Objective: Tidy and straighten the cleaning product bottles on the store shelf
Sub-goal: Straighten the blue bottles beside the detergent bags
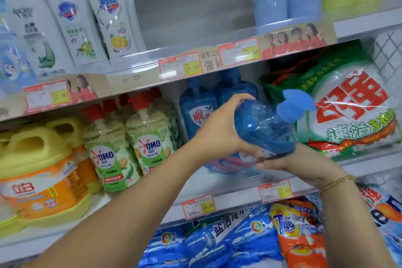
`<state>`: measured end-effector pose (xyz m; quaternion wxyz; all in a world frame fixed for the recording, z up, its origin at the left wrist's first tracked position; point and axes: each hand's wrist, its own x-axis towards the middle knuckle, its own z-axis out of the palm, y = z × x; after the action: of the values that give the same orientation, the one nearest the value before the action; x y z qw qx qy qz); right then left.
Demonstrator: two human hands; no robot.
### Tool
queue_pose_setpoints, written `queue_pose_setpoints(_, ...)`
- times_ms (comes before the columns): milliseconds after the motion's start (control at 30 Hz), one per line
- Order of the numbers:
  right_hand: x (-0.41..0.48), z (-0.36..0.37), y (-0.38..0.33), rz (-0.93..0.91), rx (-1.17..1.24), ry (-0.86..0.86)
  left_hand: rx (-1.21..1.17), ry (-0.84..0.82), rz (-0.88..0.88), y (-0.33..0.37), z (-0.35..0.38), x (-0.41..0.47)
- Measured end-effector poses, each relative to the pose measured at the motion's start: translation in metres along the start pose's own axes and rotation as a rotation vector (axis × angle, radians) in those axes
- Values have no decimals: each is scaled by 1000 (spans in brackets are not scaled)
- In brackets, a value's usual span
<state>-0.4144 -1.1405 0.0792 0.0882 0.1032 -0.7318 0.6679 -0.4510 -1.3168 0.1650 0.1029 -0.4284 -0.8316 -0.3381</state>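
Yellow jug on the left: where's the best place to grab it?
Take the jug by the loop handle on its top, coming from the front. The handle's opening faces outward, so fingers can probably hook straight through it. The body looks too wide for one hand.

Bright, even store light; soft motion blur, bowed wide-angle edges.

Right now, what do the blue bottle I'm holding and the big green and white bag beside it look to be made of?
Blue bottle: likely clear-tinted plastic, glossy; light shows through and highlights streak it. Its cap: opaque lighter-blue plastic, duller. Green and white bag: probably thin plastic film, shiny, with wrinkles and glare patches.
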Motion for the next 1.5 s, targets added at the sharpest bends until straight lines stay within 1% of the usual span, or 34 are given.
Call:
queue_pose_setpoints(100, -6, -2, -6, -6, -41, -89, -93, 146, 3, -3, -5, -39)
queue_pose_setpoints(200, -8, 13, -27, -85, -53, -189, -130, 288, -26, 0, -21, -71)
queue_pose_setpoints(333, -5, 55, -31, -181, -64, -233, -188, 396, -58, 12, -57, -110)
queue_pose_setpoints(400, -3, 83, -24, -159, -63, -277, -208, 436, -89, 16, -75, -132)
queue_pose_setpoints(533, -3, 142, -9, -111, 81, -412, -249, 494, -133, 11, -103, -170)
queue_pose_setpoints(667, -2, 191, 16, -43, 120, -503, -388, 636, -222, -9, -129, -199)
queue_pose_setpoints(733, -10, 214, 28, -28, 246, -554, -447, 723, -276, -22, -139, -211)
queue_pose_setpoints(800, -24, 245, 36, 41, 560, -560, -508, 805, -321, -37, -146, -221)
queue_pose_setpoints(867, -37, 272, 38, 100, 900, -509, -574, 863, -343, -48, -151, -225)
queue_pose_setpoints(900, -40, 282, 40, 109, 1011, -456, -607, 871, -352, -51, -153, -226)
queue_pose_setpoints(933, -42, 289, 37, 106, 1055, -395, -643, 869, -361, -55, -155, -227)
queue_pose_setpoints(1000, -47, 296, 29, 103, 1040, -279, -723, 840, -380, -61, -159, -229)
queue_pose_setpoints(1133, -61, 303, 15, 114, 887, -118, -882, 714, -366, -74, -166, -235)
queue_pose_setpoints(1200, -70, 308, 11, 120, 855, -44, -940, 640, -333, -82, -166, -237)
queue_pose_setpoints(1267, -78, 310, 6, 133, 882, -9, -1021, 571, -287, -92, -163, -238)
queue_pose_setpoints(1367, -91, 309, -5, 152, 949, -11, -1193, 465, -213, -101, -149, -237)
queue_pose_setpoints(1433, -98, 304, -14, 213, 1002, -52, -1325, 412, -194, -99, -137, -232)
queue_pose_setpoints(1500, -104, 293, -23, 292, 1016, -67, -1396, 382, -172, -97, -127, -227)
